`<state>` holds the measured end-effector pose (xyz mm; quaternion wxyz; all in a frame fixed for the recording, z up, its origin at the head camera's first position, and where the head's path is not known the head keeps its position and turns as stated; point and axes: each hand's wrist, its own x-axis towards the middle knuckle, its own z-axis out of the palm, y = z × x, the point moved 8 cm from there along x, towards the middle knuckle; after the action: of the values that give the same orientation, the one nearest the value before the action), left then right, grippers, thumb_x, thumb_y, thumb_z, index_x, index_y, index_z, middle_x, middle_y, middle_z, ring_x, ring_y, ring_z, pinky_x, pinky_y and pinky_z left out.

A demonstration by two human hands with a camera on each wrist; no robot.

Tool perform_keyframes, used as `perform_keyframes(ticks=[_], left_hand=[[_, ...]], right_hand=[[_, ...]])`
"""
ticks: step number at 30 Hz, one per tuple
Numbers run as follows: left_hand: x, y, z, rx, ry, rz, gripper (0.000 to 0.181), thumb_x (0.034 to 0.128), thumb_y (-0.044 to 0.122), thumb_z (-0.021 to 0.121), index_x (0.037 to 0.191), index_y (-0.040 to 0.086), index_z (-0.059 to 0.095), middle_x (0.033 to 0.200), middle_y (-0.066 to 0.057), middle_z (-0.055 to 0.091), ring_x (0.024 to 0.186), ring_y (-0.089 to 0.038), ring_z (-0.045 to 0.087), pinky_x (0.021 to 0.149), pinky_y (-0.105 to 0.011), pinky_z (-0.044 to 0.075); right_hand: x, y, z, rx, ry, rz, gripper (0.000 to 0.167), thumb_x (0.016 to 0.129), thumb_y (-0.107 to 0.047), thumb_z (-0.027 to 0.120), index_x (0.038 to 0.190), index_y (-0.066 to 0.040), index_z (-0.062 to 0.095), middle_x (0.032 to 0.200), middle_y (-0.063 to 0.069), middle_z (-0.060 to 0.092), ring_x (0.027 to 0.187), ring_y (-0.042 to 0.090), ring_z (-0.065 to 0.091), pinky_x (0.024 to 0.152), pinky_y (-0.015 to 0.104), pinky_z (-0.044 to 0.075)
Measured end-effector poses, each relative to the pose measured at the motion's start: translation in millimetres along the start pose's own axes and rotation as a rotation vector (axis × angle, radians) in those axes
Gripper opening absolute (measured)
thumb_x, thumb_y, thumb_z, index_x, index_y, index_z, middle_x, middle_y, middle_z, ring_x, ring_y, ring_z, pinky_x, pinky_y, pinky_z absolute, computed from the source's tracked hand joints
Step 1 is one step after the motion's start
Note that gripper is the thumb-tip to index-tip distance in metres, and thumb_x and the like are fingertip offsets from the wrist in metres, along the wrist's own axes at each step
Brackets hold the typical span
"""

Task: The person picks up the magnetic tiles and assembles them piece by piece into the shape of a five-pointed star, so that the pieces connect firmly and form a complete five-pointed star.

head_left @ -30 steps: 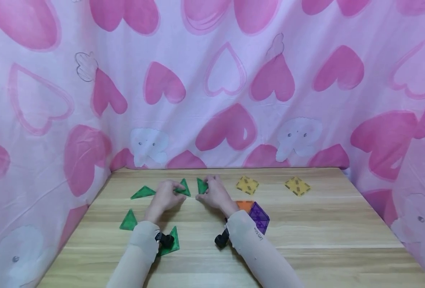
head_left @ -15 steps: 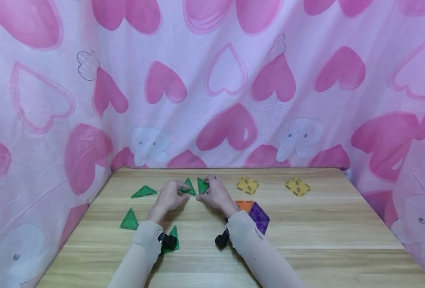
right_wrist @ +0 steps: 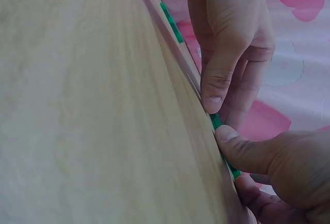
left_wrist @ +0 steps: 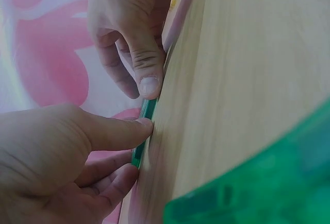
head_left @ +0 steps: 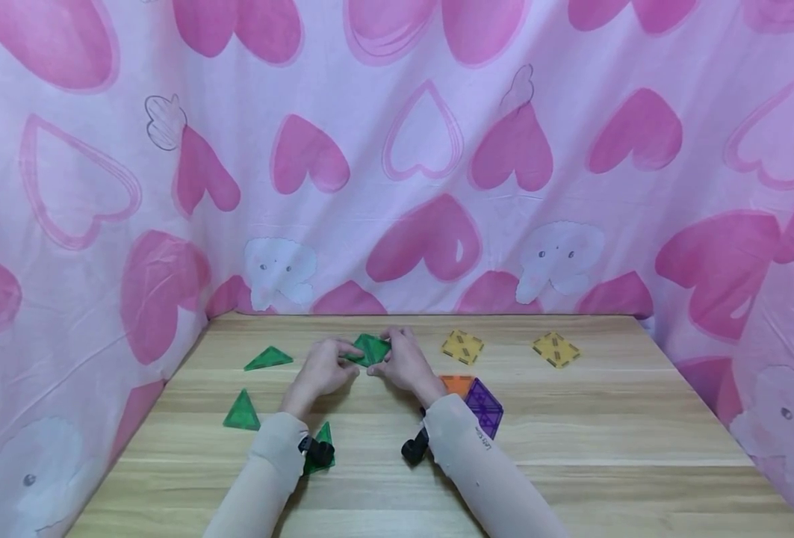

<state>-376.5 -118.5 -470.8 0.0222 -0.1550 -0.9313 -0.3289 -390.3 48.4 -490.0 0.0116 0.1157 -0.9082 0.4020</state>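
Left hand (head_left: 326,366) and right hand (head_left: 406,362) pinch green triangles (head_left: 376,348) at the frame's lower centre, where uneven pressure could misalign them.

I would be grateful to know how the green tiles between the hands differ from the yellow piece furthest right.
Colour: the green tiles are green, the yellow piece yellow.
Contact: the left hand and right hand pinch the green tiles; no hand touches the yellow piece.
Visibility: fingers partly cover the green tiles, while the yellow piece shows whole.
Shared: both are toward the table's far edge.
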Motion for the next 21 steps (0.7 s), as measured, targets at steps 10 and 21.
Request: perform_keyframes(ticks=[10,21], left_hand=[[-1.2,0.3,-0.1,0.005,-0.007,0.002,0.027,0.0946,0.005,0.087,0.121,0.011,0.087,0.148,-0.019,0.070,0.105,-0.027,0.071,0.095,-0.049,0.063],[0.5,0.4,2.2,-0.037,-0.052,-0.008,0.059,0.0954,0.006,0.088,0.151,0.006,0.068,0.153,-0.019,0.067,0.131,-0.038,0.068,0.109,-0.057,0.058]], right_hand=[[0.8,-1.4,0.8,0.014,-0.004,0.014,0.074,0.087,-0.021,0.099,0.149,-0.002,0.062,0.139,0.017,0.055,0.093,0.017,0.061,0.086,0.035,0.057],[-0.4,-0.3,-3.1,-0.005,-0.011,-0.002,0.074,0.090,-0.024,0.097,0.149,0.000,0.061,0.141,0.021,0.055,0.102,0.023,0.061,0.097,0.044,0.057]])
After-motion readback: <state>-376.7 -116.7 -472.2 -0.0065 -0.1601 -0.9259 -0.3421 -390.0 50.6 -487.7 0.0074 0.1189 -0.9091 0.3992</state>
